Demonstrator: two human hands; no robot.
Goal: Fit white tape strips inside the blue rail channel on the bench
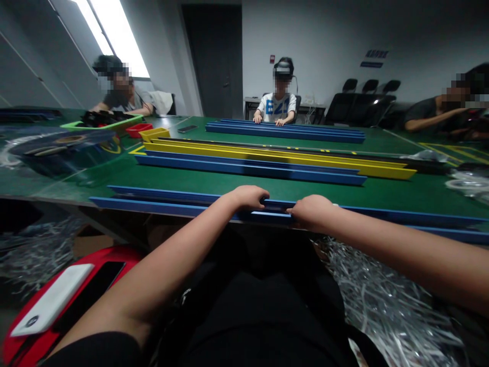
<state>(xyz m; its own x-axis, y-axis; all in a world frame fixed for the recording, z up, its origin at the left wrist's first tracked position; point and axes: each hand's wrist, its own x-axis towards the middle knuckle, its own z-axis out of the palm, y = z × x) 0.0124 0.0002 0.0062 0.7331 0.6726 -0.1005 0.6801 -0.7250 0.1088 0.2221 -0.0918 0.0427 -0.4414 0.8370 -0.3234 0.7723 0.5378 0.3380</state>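
Note:
A long blue channel (164, 204) with raised side walls lies along the front edge of the table, running left to right past both hands. My left hand (250, 198) is over its middle, fingers bent down and thumb close to them. Something small and dark shows at those fingertips, too unclear to name. A short distance to the right, my right hand (313, 209) is closed in a pinch at the same channel, its fingertips low between the walls. What that pinch holds, if anything, is hidden.
Across the green table (229, 187) lie more blue channels (248, 166) and yellow channels (275, 155). A clear roll (64, 153) stands at left near a red bin (138, 130). Shredded strips (382, 300) are below right. Three people sit around the table.

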